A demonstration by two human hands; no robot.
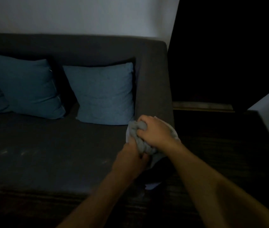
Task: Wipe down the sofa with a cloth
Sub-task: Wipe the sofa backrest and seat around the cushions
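Sofa (51,145) lies ahead and to my left, long axis running left to right; its armrest (153,83) is just beyond my hands. Both my left hand (130,160) and right hand (155,130) are clamped on the bunched cloth (138,129), right nearer the armrest. Seat is dark, room dim.

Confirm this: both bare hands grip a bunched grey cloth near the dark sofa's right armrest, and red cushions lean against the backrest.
Not quite. In the head view the cushions are blue, not red. The rest holds: the left hand and right hand grip the bunched grey cloth by the dark sofa's right armrest.
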